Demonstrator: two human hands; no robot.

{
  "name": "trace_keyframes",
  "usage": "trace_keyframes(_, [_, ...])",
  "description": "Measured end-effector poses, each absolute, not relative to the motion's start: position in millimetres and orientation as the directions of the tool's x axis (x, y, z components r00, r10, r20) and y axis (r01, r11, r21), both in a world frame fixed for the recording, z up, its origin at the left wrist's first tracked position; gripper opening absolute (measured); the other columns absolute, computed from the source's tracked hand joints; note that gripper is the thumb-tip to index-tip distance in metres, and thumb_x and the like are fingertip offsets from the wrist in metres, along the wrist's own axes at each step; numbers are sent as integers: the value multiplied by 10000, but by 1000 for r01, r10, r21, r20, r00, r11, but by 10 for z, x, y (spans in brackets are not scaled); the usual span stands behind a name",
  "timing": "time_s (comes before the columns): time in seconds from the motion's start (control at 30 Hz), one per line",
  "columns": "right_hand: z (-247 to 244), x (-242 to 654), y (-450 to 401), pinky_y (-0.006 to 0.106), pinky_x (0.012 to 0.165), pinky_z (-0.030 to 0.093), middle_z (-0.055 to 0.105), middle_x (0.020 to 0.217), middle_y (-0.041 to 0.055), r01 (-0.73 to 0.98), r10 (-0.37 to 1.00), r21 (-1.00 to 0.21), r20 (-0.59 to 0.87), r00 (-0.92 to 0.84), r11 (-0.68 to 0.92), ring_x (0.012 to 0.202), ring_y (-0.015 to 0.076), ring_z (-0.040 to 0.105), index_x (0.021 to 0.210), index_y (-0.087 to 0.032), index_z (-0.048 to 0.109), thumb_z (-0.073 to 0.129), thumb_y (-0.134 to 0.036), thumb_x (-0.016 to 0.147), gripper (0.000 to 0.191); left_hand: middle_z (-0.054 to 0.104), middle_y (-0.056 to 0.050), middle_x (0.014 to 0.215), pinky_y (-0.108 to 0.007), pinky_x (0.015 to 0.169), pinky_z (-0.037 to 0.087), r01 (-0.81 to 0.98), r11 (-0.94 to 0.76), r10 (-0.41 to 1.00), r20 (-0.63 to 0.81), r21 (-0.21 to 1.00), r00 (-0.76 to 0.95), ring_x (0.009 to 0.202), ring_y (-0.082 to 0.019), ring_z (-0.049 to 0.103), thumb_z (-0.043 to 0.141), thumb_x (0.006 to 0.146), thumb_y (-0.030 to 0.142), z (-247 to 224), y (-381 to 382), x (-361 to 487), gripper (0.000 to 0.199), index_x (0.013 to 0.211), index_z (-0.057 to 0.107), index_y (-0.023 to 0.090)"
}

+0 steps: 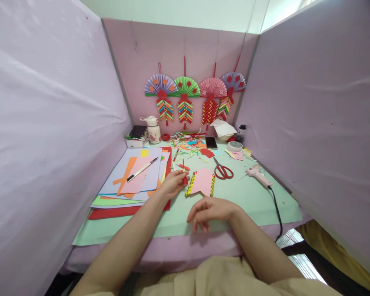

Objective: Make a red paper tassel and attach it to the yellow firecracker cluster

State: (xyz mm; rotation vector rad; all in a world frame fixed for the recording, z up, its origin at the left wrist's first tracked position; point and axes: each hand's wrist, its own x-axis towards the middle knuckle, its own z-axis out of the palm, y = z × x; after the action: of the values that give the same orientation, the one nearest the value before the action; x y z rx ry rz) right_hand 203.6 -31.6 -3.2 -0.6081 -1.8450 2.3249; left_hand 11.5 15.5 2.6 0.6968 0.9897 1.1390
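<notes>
Red tassel [185, 179], in left hand [173, 184], top protruding

inscriptions: none legible. flask [154, 134]: printed decoration, any lettering too small to read. glue gun [259, 176]: any marking likewise unreadable.

A small red tassel [185, 179] is just left of a pink panel [204, 181] with yellow-green edges.

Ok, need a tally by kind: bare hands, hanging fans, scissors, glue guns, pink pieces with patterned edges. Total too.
Hands: 2
Hanging fans: 4
Scissors: 1
Glue gun: 1
Pink piece with patterned edges: 1
Total: 9
</notes>
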Motion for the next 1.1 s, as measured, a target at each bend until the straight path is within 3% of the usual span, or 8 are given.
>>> trace_keyframes(0.07, [-6,2157,-239,248,556,481,714,848,87,113,381,-981,-167,-909,-159,558,108,603,1027,-133,650,653,-435,778,391,658,-90,1048,-224,655,500,-397,300,953,-286,868,94,883,-171,664,721,723,143,18,167,106,156,791,581,153])
trace_keyframes(0.13, [14,2254,-111,276,614,495,699,854,81,70,704,-997,-38,-710,16,618,123,609,1009,-149,635,585,-479,814,387,666,-92,1015,-233,680,502,-380,279,959,-273,882,72,903,-180,660,733,709,168,4,178,106,163,772,584,153])
trace_keyframes(0.2, [31,2317,34,339,790,496,672,1018,107,250,895,-929,150,-419,273,861,180,631,1050,-172,631,565,-489,817,399,673,-91,964,-245,711,502,-351,218,974,-223,911,26,921,-191,657,743,694,202,-14,185,116,175,766,591,152])
trace_keyframes(0.3, [28,2336,199,452,1075,292,456,1405,117,592,834,-600,277,-477,538,1310,283,375,1276,-236,544,657,-517,730,625,679,-83,930,-253,697,492,-239,89,993,-104,967,-53,956,-213,649,726,700,278,-43,184,140,201,809,602,162])
trace_keyframes(0.4, [-43,2247,233,515,1123,138,266,1538,64,690,768,-376,104,-632,619,1418,313,154,1426,-302,371,616,-583,752,770,684,-69,917,-256,662,481,-105,-13,995,2,994,-103,912,-209,658,683,723,334,-64,173,164,223,854,599,175])
trace_keyframes(0.73, [-117,1869,107,491,1006,295,376,1468,142,930,958,-267,205,-202,253,1300,334,356,1360,-205,445,406,-590,881,615,632,-7,766,-263,643,467,145,-242,963,256,959,-82,662,-137,598,599,771,330,-103,156,201,181,868,613,178])
trace_keyframes(0.93, [49,2943,434,383,968,366,532,1282,211,973,958,-226,268,107,-45,1198,294,480,1293,-110,495,412,-473,912,533,658,-27,819,-268,705,443,291,-240,965,261,926,-34,781,-172,593,589,783,279,-98,105,217,100,810,632,192])
trace_keyframes(1.1, [-110,3788,480,454,784,459,597,1135,259,926,926,-145,103,363,-347,1028,380,579,1127,-110,615,566,-519,792,531,662,-38,860,-276,757,435,286,-219,974,225,933,11,856,-198,588,598,786,259,32,146,319,65,783,625,199])
